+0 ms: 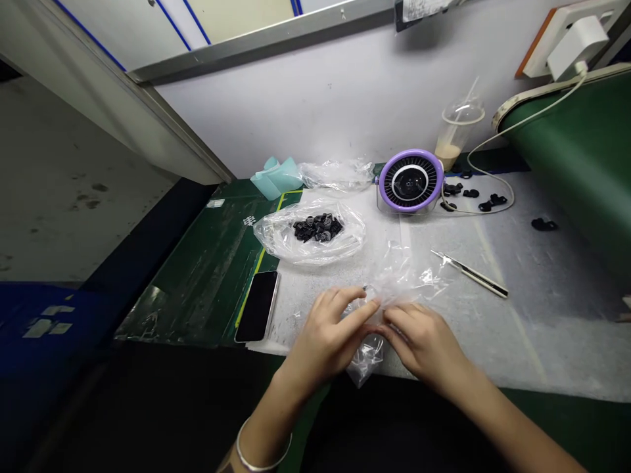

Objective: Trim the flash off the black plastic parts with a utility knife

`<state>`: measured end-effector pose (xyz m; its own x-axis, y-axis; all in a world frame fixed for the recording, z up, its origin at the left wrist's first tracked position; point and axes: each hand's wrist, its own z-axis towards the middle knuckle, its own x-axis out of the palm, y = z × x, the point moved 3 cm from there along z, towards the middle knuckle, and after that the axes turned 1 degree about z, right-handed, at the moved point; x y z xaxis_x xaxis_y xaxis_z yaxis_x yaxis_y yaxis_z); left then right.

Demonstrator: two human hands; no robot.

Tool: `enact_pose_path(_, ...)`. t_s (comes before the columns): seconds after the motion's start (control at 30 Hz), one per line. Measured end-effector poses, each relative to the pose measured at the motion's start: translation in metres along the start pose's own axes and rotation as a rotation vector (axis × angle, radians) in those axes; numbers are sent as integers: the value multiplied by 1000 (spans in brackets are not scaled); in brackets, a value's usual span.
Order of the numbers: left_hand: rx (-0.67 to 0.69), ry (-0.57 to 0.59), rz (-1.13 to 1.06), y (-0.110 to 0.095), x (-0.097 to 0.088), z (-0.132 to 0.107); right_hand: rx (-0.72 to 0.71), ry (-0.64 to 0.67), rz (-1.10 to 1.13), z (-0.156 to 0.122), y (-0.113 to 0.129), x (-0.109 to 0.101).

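Near the table's front edge, my left hand (pixel 338 322) and my right hand (pixel 419 332) meet at a clear plastic bag (pixel 409 272). Both hands pinch its film, thumbs almost touching. Part of the bag spreads out beyond my fingers, and a crumpled end hangs below my thumbs. Just past my left hand lies an open clear bag (pixel 273 230) with many small black plastic parts (pixel 320 228) inside. A black phone (pixel 257 307) is to the left of my left hand. Tweezers (pixel 470 272) lie beyond my right hand.
A purple fan (pixel 411 182) stands at the back, beside a plastic cup (pixel 453 135) with a straw. Several loose black parts (pixel 543 225) and a white cable (pixel 513 190) lie at right, near a green conveyor belt (pixel 576 164). Folded plastic bags (pixel 338 174) rest against the wall.
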<state>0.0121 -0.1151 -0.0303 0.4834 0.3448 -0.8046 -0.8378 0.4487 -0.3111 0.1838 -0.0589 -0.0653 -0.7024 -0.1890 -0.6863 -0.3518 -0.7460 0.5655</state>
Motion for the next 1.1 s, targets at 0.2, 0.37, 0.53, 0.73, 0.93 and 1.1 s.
enact_pose_path(0.2,57,102,20,13,-6,5,-81,-27,20,0,5,2)
enact_pose_path(0.37,93,182,138,14,-4,3,-128,-11,-1,2,12,-3)
enact_pose_path(0.53,156,222,103,15,-9,2,-212,71,-25,4,17,-14)
enact_pose_path(0.73,-92,81,-326,25,-14,-2,-294,127,12,1,17,-27)
enact_pose_path(0.93,-242,-153,-245,18,-6,-8,-242,60,55,5,8,-31)
enact_pose_path(1.1,-183,-187,-92,-3,-4,-6,-148,-40,50,10,27,-48)
